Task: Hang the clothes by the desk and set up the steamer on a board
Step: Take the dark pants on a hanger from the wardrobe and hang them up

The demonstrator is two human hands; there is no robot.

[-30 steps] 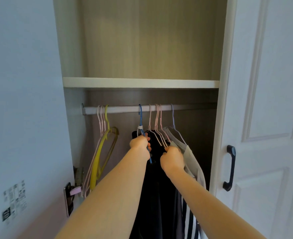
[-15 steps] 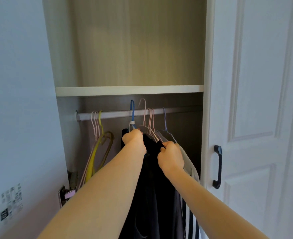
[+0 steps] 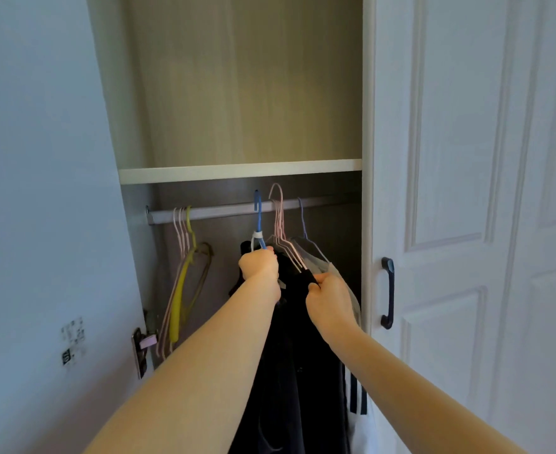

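Observation:
Inside an open wardrobe, dark clothes (image 3: 289, 355) hang from a metal rail (image 3: 224, 210). My left hand (image 3: 259, 264) grips the blue hanger (image 3: 259, 221) just below its hook, which sits at the rail. My right hand (image 3: 330, 298) pinches the dark garment's shoulder on the pink hangers (image 3: 279, 224); one pink hook stands above the rail. A grey garment (image 3: 322, 260) and a striped black-and-white one (image 3: 358, 398) hang to the right, partly hidden by my right arm.
Several bare pink and yellow hangers (image 3: 181, 276) hang at the rail's left end. A shelf (image 3: 237, 170) runs above the rail. The open left door (image 3: 41, 224) and the shut right door with a dark handle (image 3: 388, 293) flank the opening.
Both hands have lifted the hangers: the blue hook and one pink hook have risen to or above the rail. The view has shifted, so the wardrobe sits further left.

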